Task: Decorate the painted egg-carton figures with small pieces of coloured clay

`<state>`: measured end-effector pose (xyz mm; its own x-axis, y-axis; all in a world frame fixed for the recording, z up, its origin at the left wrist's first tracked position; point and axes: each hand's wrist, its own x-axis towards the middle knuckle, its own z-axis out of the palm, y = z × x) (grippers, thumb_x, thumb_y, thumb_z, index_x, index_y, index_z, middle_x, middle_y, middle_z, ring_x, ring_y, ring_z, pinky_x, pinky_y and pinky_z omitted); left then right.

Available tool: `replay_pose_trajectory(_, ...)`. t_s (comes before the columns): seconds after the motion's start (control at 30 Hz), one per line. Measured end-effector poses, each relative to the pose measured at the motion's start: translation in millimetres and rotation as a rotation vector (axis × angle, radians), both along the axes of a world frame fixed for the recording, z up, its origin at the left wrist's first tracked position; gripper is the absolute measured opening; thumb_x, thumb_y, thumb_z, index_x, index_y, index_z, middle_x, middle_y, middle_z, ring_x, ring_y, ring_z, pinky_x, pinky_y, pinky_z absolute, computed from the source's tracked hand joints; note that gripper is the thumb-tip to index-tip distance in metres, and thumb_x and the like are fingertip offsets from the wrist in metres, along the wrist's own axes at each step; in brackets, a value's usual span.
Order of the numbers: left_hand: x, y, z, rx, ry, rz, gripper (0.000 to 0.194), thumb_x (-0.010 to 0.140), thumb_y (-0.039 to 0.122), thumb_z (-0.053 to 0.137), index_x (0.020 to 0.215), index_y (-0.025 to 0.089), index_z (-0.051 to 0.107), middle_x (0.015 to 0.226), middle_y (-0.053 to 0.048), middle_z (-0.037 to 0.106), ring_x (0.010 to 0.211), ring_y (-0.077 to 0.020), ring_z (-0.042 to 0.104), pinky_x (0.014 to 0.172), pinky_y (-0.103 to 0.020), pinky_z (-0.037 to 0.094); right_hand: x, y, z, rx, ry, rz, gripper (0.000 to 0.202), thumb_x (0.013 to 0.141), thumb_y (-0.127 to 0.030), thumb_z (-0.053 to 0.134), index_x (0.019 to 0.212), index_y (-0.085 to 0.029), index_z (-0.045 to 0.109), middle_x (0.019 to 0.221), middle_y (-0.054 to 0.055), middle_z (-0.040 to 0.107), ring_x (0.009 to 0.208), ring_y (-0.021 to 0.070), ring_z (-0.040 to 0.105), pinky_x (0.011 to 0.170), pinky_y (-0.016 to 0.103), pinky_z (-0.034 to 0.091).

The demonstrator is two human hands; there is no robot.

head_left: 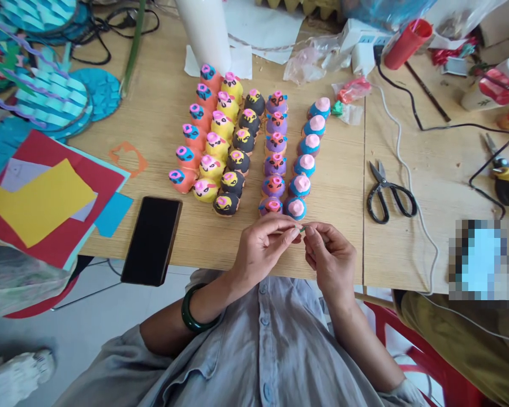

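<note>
My left hand and my right hand meet at the table's front edge. A small green strip is pinched between the fingertips of both. Just beyond them stand rows of small painted figures: orange and blue, yellow and pink, black and yellow, purple, and blue with pink tops. The nearest purple and blue figures sit right behind my fingertips.
Black-handled scissors lie to the right, beside a white cable. A phone and coloured paper sheets are on the left. A white roll and a power strip stand behind.
</note>
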<state>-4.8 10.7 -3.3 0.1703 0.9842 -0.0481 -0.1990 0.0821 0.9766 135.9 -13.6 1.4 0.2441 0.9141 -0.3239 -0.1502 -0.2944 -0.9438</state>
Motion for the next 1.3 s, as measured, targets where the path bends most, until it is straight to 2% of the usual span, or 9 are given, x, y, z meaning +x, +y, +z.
replay_pose_trajectory(0.2, -2.0, -2.5, 0.0, -0.035, -0.002, -0.034, 0.017, 0.093, 0.027, 0.069, 0.095, 0.013, 0.078, 0.104, -0.009, 0.072, 0.088, -0.0156, 0.074, 0.079, -0.026, 0.067, 0.7, -4.4, 2.4, 0.130, -0.306, 0.057, 0.017, 0.092, -0.033, 0.069, 0.100, -0.021, 0.078, 0.064, -0.003, 0.061, 0.049, 0.0077, 0.044, 0.043, 0.021, 0.036)
replay_pose_trajectory(0.3, -1.9, -2.5, -0.3, -0.065, 0.033, -0.038, 0.019, 0.093, 0.030, 0.068, 0.093, 0.012, 0.077, 0.103, -0.009, 0.072, 0.085, -0.0153, 0.075, 0.078, -0.026, 0.067, 1.3, -6.5, 2.9, 0.185, -0.389, 0.109, 0.018, 0.094, -0.028, 0.065, 0.102, -0.022, 0.078, 0.068, -0.001, 0.066, 0.053, 0.0091, 0.051, 0.048, 0.023, 0.041)
replay_pose_trajectory(0.57, -4.6, -2.1, -1.1, -0.043, 0.101, -0.097, 0.018, 0.094, 0.028, 0.066, 0.093, 0.012, 0.075, 0.102, -0.010, 0.072, 0.086, -0.0155, 0.073, 0.078, -0.026, 0.066, 3.1, -6.5, 0.3, 0.226, -0.381, 0.128, 0.015, 0.091, -0.024, 0.067, 0.099, -0.024, 0.080, 0.085, 0.001, 0.079, 0.070, 0.0144, 0.069, 0.065, 0.028, 0.057)
replay_pose_trajectory(0.67, -5.9, -1.5, -0.8, -0.026, 0.156, -0.128, 0.018, 0.094, 0.027, 0.065, 0.093, 0.012, 0.075, 0.101, -0.010, 0.072, 0.086, -0.0157, 0.073, 0.078, -0.026, 0.065, 5.0, -7.6, -3.8, 0.264, -0.365, 0.160, 0.018, 0.093, -0.023, 0.067, 0.104, -0.026, 0.080, 0.095, 0.002, 0.081, 0.081, 0.0159, 0.073, 0.075, 0.030, 0.060)
replay_pose_trajectory(0.77, -6.7, -1.0, -0.5, -0.037, 0.159, -0.166, 0.019, 0.094, 0.027, 0.063, 0.092, 0.012, 0.075, 0.099, -0.009, 0.071, 0.087, -0.0160, 0.073, 0.079, -0.026, 0.065, 8.2, -8.4, -6.4, 0.269, -0.328, 0.203, 0.022, 0.093, -0.022, 0.067, 0.110, -0.028, 0.080, 0.098, 0.002, 0.081, 0.084, 0.0164, 0.073, 0.078, 0.031, 0.061)
replay_pose_trajectory(0.93, -7.4, -0.1, 3.2, -0.098, 0.123, -0.196, 0.019, 0.093, 0.027, 0.063, 0.090, 0.012, 0.075, 0.098, -0.009, 0.072, 0.085, -0.0164, 0.073, 0.080, -0.027, 0.065, 13.8, -6.0, -1.2, 0.168, -0.249, 0.249, 0.019, 0.090, -0.023, 0.071, 0.104, -0.027, 0.082, 0.085, 0.000, 0.078, 0.068, 0.0125, 0.067, 0.063, 0.026, 0.057)
replay_pose_trajectory(1.1, -8.3, 2.2, 7.4, -0.152, 0.089, -0.234, 0.026, 0.095, 0.034, 0.064, 0.090, 0.012, 0.076, 0.097, -0.010, 0.076, 0.083, -0.0172, 0.075, 0.078, -0.027, 0.064, 17.6, -2.0, 6.7, 0.052, -0.195, 0.261, 0.025, 0.085, -0.029, 0.076, 0.109, -0.024, 0.081, 0.058, -0.005, 0.060, 0.049, 0.0082, 0.049, 0.045, 0.021, 0.042)
replay_pose_trajectory(1.3, -10.3, 2.3, 1.6, -0.213, 0.071, -0.255, 0.033, 0.092, 0.044, 0.069, 0.092, 0.012, 0.077, 0.092, -0.010, 0.079, 0.077, -0.0193, 0.076, 0.074, -0.030, 0.064, 22.1, -0.2, 3.7, -0.021, 0.012, 0.353, 0.030, 0.087, -0.042, 0.075, 0.108, -0.021, 0.079, 0.056, -0.007, 0.052, 0.043, 0.0056, 0.033, 0.040, 0.022, 0.027)
